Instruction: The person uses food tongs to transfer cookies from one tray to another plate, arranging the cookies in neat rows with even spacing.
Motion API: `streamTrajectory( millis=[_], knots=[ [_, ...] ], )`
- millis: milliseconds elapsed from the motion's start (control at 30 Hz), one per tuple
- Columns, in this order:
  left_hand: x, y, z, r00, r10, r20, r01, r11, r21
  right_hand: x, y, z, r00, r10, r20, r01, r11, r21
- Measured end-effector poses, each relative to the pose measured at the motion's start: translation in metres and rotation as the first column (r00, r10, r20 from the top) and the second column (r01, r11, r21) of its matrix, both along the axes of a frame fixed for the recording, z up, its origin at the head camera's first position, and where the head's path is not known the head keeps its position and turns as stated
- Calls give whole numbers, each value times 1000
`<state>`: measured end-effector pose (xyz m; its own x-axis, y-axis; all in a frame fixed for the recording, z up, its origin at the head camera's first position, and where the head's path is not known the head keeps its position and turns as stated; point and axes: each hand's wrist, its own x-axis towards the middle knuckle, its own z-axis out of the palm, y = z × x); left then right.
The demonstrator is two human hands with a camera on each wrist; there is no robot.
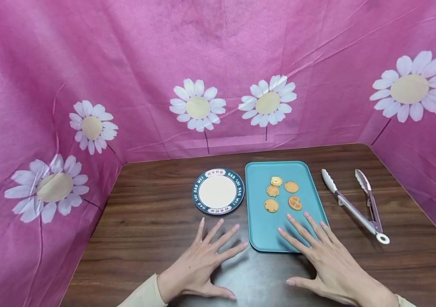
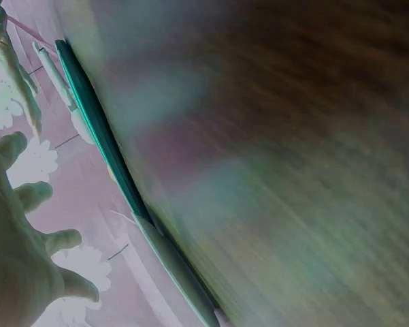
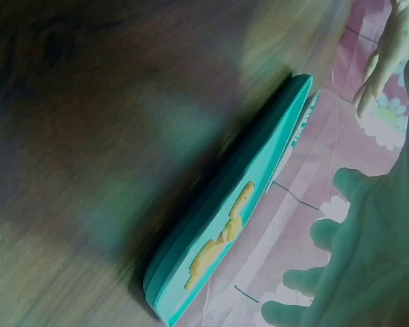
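Note:
Fingers spread and holding nothing, my left hand (image 1: 204,260) hovers over the table in front of a round plate (image 1: 220,192) with a dark patterned rim. My right hand (image 1: 327,260), also spread wide, overlaps the near right corner of a teal tray (image 1: 267,232) in the head view. Several cookies lie on that tray, among them a pretzel-shaped one (image 1: 295,203), a swirled one (image 1: 272,191) and a round one (image 1: 271,205). In the right wrist view the cookies (image 3: 221,235) show from the side, and my right hand (image 3: 367,252) is beyond the tray.
Metal tongs (image 1: 357,211) with pale scalloped tips lie spread apart to the right of the tray. The wooden table (image 1: 145,221) meets a pink cloth backdrop (image 1: 145,64) with daisies behind it and at both sides.

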<state>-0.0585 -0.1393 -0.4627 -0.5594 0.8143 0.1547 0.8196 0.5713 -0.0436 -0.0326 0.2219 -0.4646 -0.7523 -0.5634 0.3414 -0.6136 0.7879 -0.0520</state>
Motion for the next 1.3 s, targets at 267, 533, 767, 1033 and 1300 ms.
streamTrajectory(
  millis=[267, 533, 767, 1033, 1300],
  knots=[
    [-1, 1, 4, 1000, -9, -11, 9, 999, 34, -4, 0, 5, 999, -42, 5, 41, 999, 14],
    [-7, 1, 12, 1000, 2, 2, -3, 962, 273, -14, 2, 9, 997, -46, -61, 45, 999, -26],
    [-17, -3, 12, 993, 95, 69, -117, 860, 496, -26, 10, 11, 990, -96, -99, 84, 989, -121],
    [-39, -17, 8, 871, 234, 432, -468, 664, 584, -49, 35, 6, 978, -178, -113, 153, 968, -200],
    [-64, -32, -1, 759, 381, 529, -647, 538, 541, -67, 64, 1, 942, -327, -71, 291, 904, -313]
  ],
)
